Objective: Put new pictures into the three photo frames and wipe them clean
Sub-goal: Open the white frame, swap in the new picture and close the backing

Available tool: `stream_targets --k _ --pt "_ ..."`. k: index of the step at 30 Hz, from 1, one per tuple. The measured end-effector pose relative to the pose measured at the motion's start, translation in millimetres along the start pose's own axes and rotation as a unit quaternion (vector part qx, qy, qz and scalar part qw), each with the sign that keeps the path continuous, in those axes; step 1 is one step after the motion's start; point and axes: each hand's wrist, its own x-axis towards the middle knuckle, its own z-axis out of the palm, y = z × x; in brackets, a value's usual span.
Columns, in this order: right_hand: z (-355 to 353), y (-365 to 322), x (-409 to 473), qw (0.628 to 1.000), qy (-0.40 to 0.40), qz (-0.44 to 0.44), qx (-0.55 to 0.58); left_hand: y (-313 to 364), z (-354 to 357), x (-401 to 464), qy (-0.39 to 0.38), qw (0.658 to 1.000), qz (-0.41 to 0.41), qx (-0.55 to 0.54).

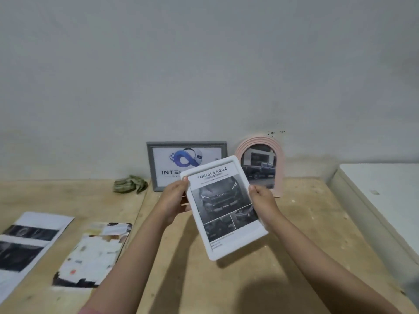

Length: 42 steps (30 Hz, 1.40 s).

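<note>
I hold a white photo frame (223, 209) above the wooden table, tilted, with a black-and-white car picture reading "TOUGH & AGILE" in it. My left hand (175, 196) grips its left edge and my right hand (263, 198) grips its right edge. Behind it a grey frame (156, 165) with a blue logo picture leans against the wall. To its right stands a pink arched frame (280, 162) holding a picture of a truck. A crumpled green cloth (130, 184) lies left of the grey frame.
Two loose printed pictures lie on the left of the wooden table (306, 223): a dark one (27, 243) near the edge and a colourful one (95, 252) beside it. A white cabinet top (385, 189) adjoins the table on the right. The grey wall runs behind.
</note>
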Motion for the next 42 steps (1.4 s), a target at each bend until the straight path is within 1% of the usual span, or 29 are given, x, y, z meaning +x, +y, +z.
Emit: stream_targets --k 1,4,6,8,11,13,15,16,17,19,20,22,23,24,25,26,27,28,29,30,31,32,33,34,36,38,40,42 --pt "10.8 -3.6 -8.1 1.000 -0.023 0.009 0.000 -4.3 -13.3 -7.9 0.019 1.000 0.000 -0.012" --pt "28.7 -9.0 -29.1 0.992 -0.108 0.037 0.050 -16.0 -44.2 -20.5 0.073 0.996 -0.012 -0.048" --pt "37.8 -10.6 -42.9 0.988 -0.153 0.019 0.028 -25.1 -64.0 -27.8 0.093 0.993 -0.025 -0.074" --pt "45.7 -14.9 -57.3 0.984 -0.177 -0.013 -0.016 -32.7 -78.4 -36.3 0.111 0.988 -0.036 -0.104" --pt "55.5 -20.9 -70.2 0.979 -0.167 -0.089 -0.073 -37.9 -88.4 -45.7 0.140 0.982 -0.063 -0.111" --pt "59.3 -23.1 -75.0 0.975 -0.151 -0.135 -0.086 -38.8 -93.1 -50.2 0.141 0.981 -0.093 -0.096" --pt "58.3 -20.3 -79.3 0.964 -0.125 -0.199 -0.121 -39.8 -96.9 -52.7 0.132 0.976 -0.130 -0.110" --pt "57.3 -16.7 -82.2 0.950 -0.107 -0.245 -0.160 -40.1 -99.3 -54.8 0.124 0.974 -0.144 -0.124" --pt "55.6 -12.5 -85.0 0.928 -0.086 -0.295 -0.211 -39.2 -100.5 -56.4 0.109 0.973 -0.154 -0.135" --pt "52.1 -0.4 -91.2 0.863 -0.047 -0.393 -0.314 -35.8 -98.8 -58.9 0.061 0.973 -0.171 -0.144" --pt "50.7 6.8 -93.8 0.827 -0.030 -0.441 -0.346 -33.8 -96.2 -60.3 0.038 0.973 -0.180 -0.141" --pt "48.2 19.8 -98.5 0.762 0.006 -0.523 -0.381 -31.8 -89.0 -61.8 0.020 0.973 -0.193 -0.124" --pt "46.6 25.1 -100.2 0.737 0.018 -0.554 -0.387 -32.8 -85.5 -61.4 0.024 0.973 -0.197 -0.115" --pt "43.6 30.9 -100.4 0.719 0.023 -0.575 -0.389 -35.9 -81.8 -60.0 0.032 0.973 -0.201 -0.107" --pt "39.6 37.3 -100.0 0.710 0.021 -0.585 -0.392 -39.4 -77.6 -59.0 0.039 0.973 -0.205 -0.097" --pt "35.8 44.4 -99.9 0.712 0.013 -0.575 -0.403 -44.4 -74.4 -58.0 0.045 0.974 -0.205 -0.085" --pt "32.4 51.7 -100.2 0.732 -0.004 -0.539 -0.417 -49.9 -71.9 -57.2 0.050 0.975 -0.202 -0.078" --pt "28.8 56.0 -103.4 0.771 -0.017 -0.476 -0.423 -54.8 -68.8 -57.1 0.048 0.977 -0.194 -0.076" --pt "25.5 59.8 -105.8 0.824 -0.020 -0.393 -0.408 -59.9 -66.6 -57.1 0.042 0.978 -0.188 -0.080" --pt "21.4 62.9 -108.5 0.881 -0.013 -0.294 -0.370 -66.1 -64.3 -56.5 0.030 0.979 -0.184 -0.083" --pt "19.8 63.7 -110.8 0.930 0.003 -0.197 -0.312 -72.6 -63.8 -55.4 0.021 0.980 -0.180 -0.084" --pt "17.6 66.3 -110.2 0.962 0.030 -0.109 -0.248 -79.3 -62.5 -54.5 0.014 0.979 -0.181 -0.088" --pt "14.7 68.3 -107.4 0.981 0.056 -0.028 -0.182 -86.1 -59.9 -53.7 0.010 0.978 -0.188 -0.095" --pt "13.1 71.5 -103.0 0.988 0.078 0.046 -0.124 -92.6 -57.6 -53.9 0.007 0.974 -0.198 -0.115" --pt "10.3 80.5 -97.4 0.983 0.099 0.156 -0.023 -104.3 -46.7 -56.6 -0.007 0.958 -0.221 -0.182" --pt "8.1 91.2 -95.4 0.973 0.122 0.192 0.029 -110.3 -32.6 -64.6 -0.009 0.940 -0.241 -0.242" --pt "6.3 98.6 -96.3 0.967 0.153 0.204 0.031 -117.9 -18.7 -67.8 0.005 0.928 -0.253 -0.272" --pt "2.6 112.9 -93.2 0.963 0.178 0.201 0.020 -130.0 -2.5 -67.4 0.026 0.940 -0.250 -0.230"
